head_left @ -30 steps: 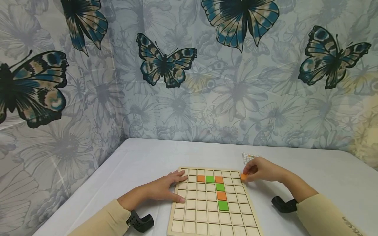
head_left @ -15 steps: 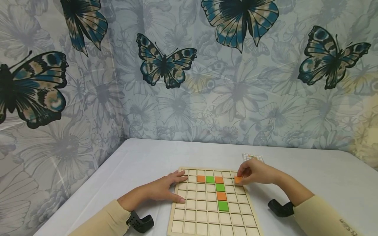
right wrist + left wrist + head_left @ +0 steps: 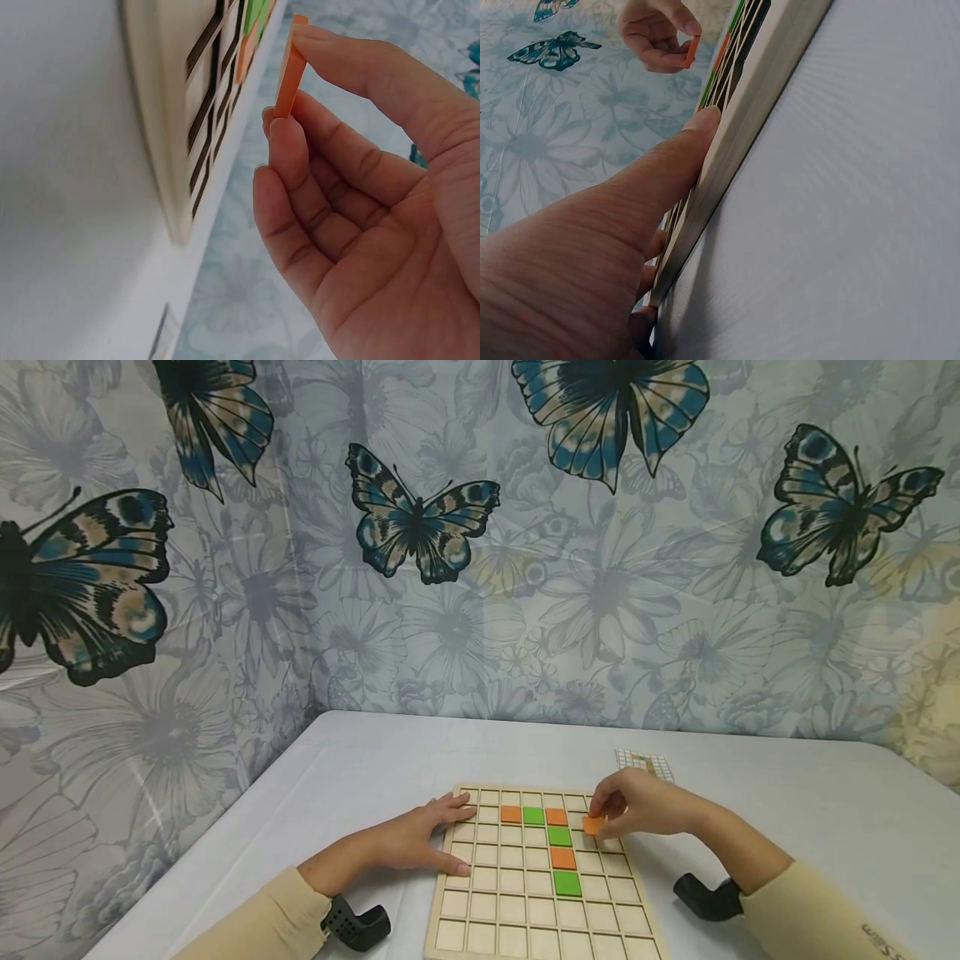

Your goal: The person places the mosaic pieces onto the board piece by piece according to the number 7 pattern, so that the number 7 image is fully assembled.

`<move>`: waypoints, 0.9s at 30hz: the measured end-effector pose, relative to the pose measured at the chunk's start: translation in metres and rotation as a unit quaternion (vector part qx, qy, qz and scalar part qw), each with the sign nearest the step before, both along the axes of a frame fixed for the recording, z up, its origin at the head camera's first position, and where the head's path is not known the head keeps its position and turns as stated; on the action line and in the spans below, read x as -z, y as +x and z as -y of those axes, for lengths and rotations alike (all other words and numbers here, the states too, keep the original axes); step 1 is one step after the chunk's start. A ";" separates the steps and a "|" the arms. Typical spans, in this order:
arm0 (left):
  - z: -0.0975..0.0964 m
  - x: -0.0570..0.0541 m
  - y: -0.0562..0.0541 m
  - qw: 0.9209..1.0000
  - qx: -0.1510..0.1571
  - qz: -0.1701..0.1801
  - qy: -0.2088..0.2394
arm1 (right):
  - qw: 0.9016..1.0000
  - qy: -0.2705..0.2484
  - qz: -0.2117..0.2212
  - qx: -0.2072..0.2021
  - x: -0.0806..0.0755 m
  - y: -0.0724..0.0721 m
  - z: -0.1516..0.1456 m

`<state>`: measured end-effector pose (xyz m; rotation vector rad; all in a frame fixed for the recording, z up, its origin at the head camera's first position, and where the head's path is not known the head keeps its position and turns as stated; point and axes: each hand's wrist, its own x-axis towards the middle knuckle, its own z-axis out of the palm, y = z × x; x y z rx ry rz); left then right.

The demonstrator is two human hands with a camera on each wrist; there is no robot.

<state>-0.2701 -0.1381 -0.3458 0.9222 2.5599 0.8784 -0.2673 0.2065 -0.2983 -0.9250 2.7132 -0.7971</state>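
Observation:
A wooden grid board lies on the table, with orange and green square tiles set in some of its cells. Three green tiles, one being the lowest green tile, alternate with orange ones such as the orange tile. My left hand rests on the board's left edge, fingers spread, its thumb lying along the rim. Over the upper right cells, my right hand pinches another orange tile between thumb and fingertips. In the right wrist view that tile is held apart from the board.
A small card with a printed grid lies behind the board at the right, partly covered by the right hand. White cloth covers the table. A butterfly-patterned curtain hangs behind it.
My right hand has carried the orange tile leftward from beside the board's right edge to above its upper right cells. More of the card shows now. The left hand has stayed put.

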 end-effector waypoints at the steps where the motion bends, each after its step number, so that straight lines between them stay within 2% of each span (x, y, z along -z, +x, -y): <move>1: 0.000 0.000 0.000 1.000 0.000 0.000 0.000 | 1.000 0.004 -0.003 -0.004 -0.001 0.002 0.002; 6: 0.000 0.001 0.000 1.000 0.003 -0.002 0.000 | 1.000 0.004 -0.006 -0.030 -0.005 0.010 0.011; 15: 0.000 0.001 -0.001 1.000 0.003 -0.002 -0.001 | 0.998 0.004 0.030 -0.052 -0.008 0.020 0.022; 27: 0.000 0.001 0.000 1.000 -0.002 -0.002 0.000 | 0.995 0.005 0.042 -0.091 -0.013 0.038 0.038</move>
